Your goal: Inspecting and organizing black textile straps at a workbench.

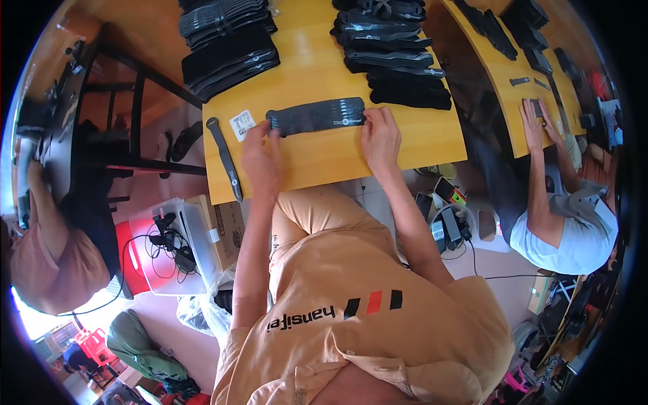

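A wide dark fabric band [314, 118] with white printing lies stretched crosswise on the yellow table [310, 165]. Its left end is under the fingers of my left hand [262, 158], which are bent around that end and slightly blurred. The fingertips of my right hand [382, 138] pinch the band at its right end. Left of my left hand, a narrow dark strap [225, 158] with a rounded tip lies lengthwise near the table's left edge. A white printed label [241, 124] sits between that strap and the band, close to my left fingers.
Folded dark bands are piled at the back left [231, 62] and back right [408, 88]. A clear plastic bin [175, 250] with black cables stands on the floor at left. Co-workers sit at both sides; the one at right has hands [536, 121] on another yellow table.
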`<state>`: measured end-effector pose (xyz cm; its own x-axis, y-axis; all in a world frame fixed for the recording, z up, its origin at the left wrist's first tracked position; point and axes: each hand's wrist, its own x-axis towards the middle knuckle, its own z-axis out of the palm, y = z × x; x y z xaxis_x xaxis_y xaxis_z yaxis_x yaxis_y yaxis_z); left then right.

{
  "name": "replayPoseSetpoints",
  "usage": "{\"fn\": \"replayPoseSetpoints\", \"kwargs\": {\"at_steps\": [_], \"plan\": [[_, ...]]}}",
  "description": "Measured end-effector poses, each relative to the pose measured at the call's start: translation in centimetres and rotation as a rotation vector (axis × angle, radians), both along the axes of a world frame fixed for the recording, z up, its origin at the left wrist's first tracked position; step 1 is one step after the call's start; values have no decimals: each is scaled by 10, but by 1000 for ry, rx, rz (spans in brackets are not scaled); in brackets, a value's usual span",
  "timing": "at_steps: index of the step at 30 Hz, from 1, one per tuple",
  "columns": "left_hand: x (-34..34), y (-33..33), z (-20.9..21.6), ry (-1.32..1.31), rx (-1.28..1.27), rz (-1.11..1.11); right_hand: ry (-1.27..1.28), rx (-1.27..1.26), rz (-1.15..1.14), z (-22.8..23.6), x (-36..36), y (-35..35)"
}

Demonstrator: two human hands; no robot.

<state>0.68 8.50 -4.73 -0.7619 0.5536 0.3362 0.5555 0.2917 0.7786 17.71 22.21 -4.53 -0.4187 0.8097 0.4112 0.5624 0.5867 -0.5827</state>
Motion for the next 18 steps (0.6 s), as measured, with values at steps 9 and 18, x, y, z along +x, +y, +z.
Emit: {"fn": "replayPoseSetpoints", "kwargs": {"at_steps": [9, 18], "plan": [[34, 17, -22, 449, -490, -410, -325, 115, 446, -19, -9, -23], [34, 5, -28, 443, -489, -314, -477, 102, 298, -17, 19, -12]]}}
